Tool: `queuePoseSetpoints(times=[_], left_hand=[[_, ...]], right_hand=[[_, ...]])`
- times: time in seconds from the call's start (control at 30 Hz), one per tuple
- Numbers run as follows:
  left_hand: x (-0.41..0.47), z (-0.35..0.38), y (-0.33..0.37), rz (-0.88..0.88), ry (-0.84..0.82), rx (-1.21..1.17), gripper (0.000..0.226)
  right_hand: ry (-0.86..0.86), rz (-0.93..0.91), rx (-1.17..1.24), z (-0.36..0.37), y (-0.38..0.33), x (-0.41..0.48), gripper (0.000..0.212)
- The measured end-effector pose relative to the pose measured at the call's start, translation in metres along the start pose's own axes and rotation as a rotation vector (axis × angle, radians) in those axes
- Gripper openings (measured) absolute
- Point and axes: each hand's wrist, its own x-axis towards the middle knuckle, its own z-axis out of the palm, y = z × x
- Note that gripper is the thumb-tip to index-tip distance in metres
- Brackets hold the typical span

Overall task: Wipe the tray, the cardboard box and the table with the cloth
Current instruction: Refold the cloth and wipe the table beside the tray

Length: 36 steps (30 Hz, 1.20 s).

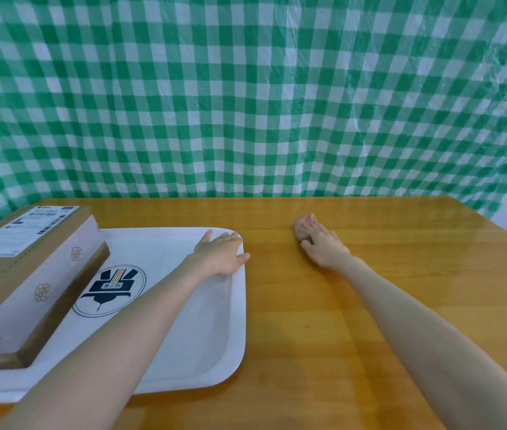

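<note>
Pale pink cloth (303, 223), bunched into a small wad, lies on the glossy yellow-brown wooden table (323, 321) to the right of the white rectangular plastic tray (211, 352), near its far right corner but apart from it. The right hand (323, 246) rests over the wad with its fingers curled round it, gripping it; most of the fabric is hidden under the hand. The grip looks like one for picking the cloth up or starting a stroke across the wood.

The left hand (221, 252) lies palm down on the tray's far right corner, fingers straight and holding nothing. I judge that it pins the tray so that it will not slide on the smooth tabletop once rubbing starts.

A brown cardboard box (29, 243) with a white shipping label on top sits on the tray's left part, covering the floor there; the printed round emblem and the tray's right half lie bare. Wiping the whole tray would probably mean lifting the box aside. Behind the tray hangs a green-and-white checked sheet (246, 88).
</note>
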Motion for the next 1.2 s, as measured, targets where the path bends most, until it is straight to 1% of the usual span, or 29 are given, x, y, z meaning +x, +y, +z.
queuePoseSetpoints(times=[0.27, 0.5, 0.63, 0.7, 0.8, 0.9, 0.97, 1.03, 1.2], left_hand=[[0.002, 0.010, 0.004, 0.015, 0.243, -0.042, 0.036], [0.000, 0.015, 0.000, 0.060, 0.337, -0.076, 0.033], [-0.001, 0.014, 0.001, 0.086, 0.369, -0.098, 0.029], [0.000, 0.016, 0.001, 0.103, 0.387, -0.091, 0.025], [0.003, 0.016, -0.001, 0.115, 0.389, -0.086, 0.010], [0.007, 0.018, -0.001, 0.120, 0.373, -0.097, 0.009], [0.009, 0.020, 0.000, 0.127, 0.375, -0.102, 0.009], [0.010, 0.022, -0.001, 0.134, 0.380, -0.097, 0.009], [0.008, 0.022, -0.001, 0.139, 0.396, -0.078, 0.009]], right_hand=[[0.039, 0.180, -0.026, -0.033, 0.109, -0.022, 0.056], [0.123, 0.344, -0.063, -0.054, 0.179, -0.048, 0.055], [0.122, 0.421, -0.051, -0.060, 0.202, -0.054, 0.056], [0.126, 0.448, -0.039, -0.057, 0.200, -0.048, 0.054], [0.105, 0.471, -0.040, -0.058, 0.190, -0.042, 0.050], [0.097, 0.490, -0.030, -0.059, 0.184, -0.045, 0.048], [0.101, 0.466, -0.030, -0.058, 0.175, -0.048, 0.048], [0.098, 0.384, -0.017, -0.053, 0.153, -0.044, 0.047], [0.041, 0.070, 0.024, -0.021, 0.061, -0.011, 0.047]])
